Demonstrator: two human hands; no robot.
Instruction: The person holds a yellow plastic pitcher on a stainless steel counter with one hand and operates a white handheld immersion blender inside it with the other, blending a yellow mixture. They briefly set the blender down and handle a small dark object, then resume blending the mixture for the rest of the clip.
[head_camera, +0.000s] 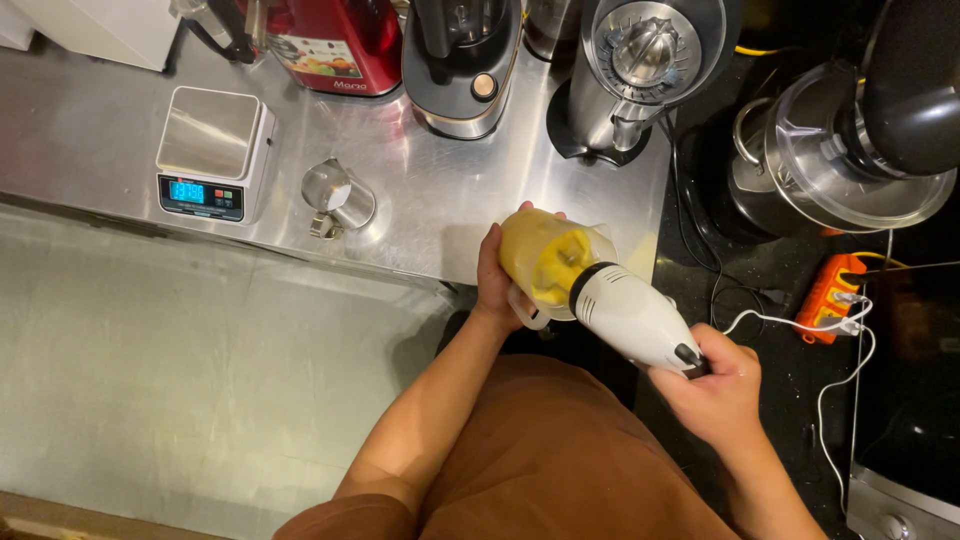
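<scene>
- A clear plastic jug filled with thick yellow mixture (545, 262) is held tilted just off the front edge of the brushed steel surface (420, 190), beside its right corner.
- The left hand (497, 280) is wrapped around the far side of the jug, fingers clenched against its wall.
- A white hand blender with a black collar and black button (630, 315) is pushed into the mouth of the jug, its body slanting away to the right.
- The right hand (712, 385) is closed around the tail end of the blender, to the right of the jug and below it in the picture.
- A small steel cup (338, 197) is seen on the surface, left of the jug.
- A white digital scale with a lit blue display (212, 152) is set further left of the jug.
- A steel citrus juicer (640, 70) is placed behind the jug, at the back of the surface.
- An orange power strip (832, 295) lies well to the right of the jug.
</scene>
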